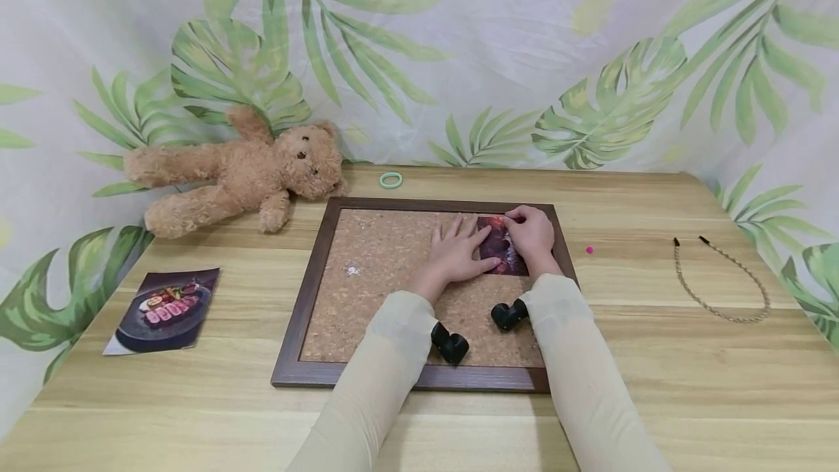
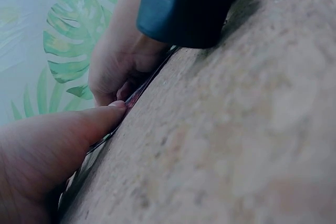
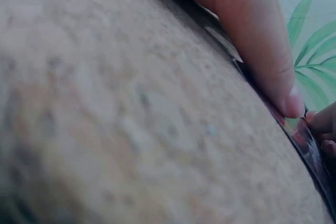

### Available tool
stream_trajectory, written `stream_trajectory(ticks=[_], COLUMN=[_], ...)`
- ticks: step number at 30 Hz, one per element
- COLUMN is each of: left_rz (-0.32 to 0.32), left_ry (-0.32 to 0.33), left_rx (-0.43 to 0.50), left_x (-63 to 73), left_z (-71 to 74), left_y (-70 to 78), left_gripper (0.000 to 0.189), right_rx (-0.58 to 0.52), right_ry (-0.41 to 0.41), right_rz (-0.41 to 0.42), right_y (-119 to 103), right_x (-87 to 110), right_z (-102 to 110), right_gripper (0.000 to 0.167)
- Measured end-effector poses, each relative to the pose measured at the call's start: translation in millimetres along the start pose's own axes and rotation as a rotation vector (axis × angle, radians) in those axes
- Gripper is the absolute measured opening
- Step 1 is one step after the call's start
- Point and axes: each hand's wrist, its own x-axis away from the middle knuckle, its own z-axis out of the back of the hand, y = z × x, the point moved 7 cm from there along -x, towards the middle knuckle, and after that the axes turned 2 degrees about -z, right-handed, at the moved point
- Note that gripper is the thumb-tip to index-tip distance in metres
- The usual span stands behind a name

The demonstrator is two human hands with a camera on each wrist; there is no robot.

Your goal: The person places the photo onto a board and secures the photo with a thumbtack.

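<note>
A dark photo card (image 1: 496, 245) with red and orange tones lies on the cork board (image 1: 387, 297), toward its upper right. My left hand (image 1: 457, 250) is spread flat, its thumb and fingertips pressing the card's left part. At the card's upper right is my right hand (image 1: 529, 230), fingers curled and thumb and forefinger pinched together at the top edge; what they pinch is hidden. In the left wrist view, the left thumb (image 2: 100, 121) touches the card's edge near the right hand (image 2: 121, 66). The right wrist view shows a thumb (image 3: 268, 61) on the card (image 3: 310, 150).
A teddy bear (image 1: 249, 173) lies at the back left, near a green ring (image 1: 390, 180). On the left is a food photo (image 1: 172, 308). A pink dot-like piece (image 1: 589, 250) and a chain (image 1: 721, 312) lie to the right. A small white patch (image 1: 352, 270) marks the cork.
</note>
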Motion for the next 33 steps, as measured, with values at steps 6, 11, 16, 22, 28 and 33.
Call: stream_trajectory(ticks=[6,11,16,22,28,33], left_rz=[-0.007,-0.002,0.004,0.006,0.009,0.009], left_ry=[0.0,0.001,-0.005,-0.01,-0.006,-0.007], left_rx=[0.008,-0.002,0.004,0.003,0.001,0.0], left_x=[-0.9,-1.8,-1.2,-0.8,-1.3,-1.6], left_z=[-1.1,-0.3,0.5,-1.8,-3.1,-2.6], left_y=[1.0,0.1,-1.3,-1.9,-2.1,-1.5], left_gripper=[0.066,0.065,0.065,0.066,0.066,0.065], right_rx=[0.025,0.03,0.017,0.017,0.012,-0.007], right_ry=[0.007,-0.003,-0.006,0.053,0.056,0.063], right_rz=[0.016,0.04,0.054,0.057,0.062,0.078], right_y=[-0.8,-5.4,-7.1,-4.7,-3.1,-4.0], right_x=[1.1,2.5,2.3,3.9,4.7,5.0], right_z=[1.9,3.0,1.3,3.7,3.8,4.7], right_gripper=[0.017,0.018,0.018,0.016,0.017,0.021])
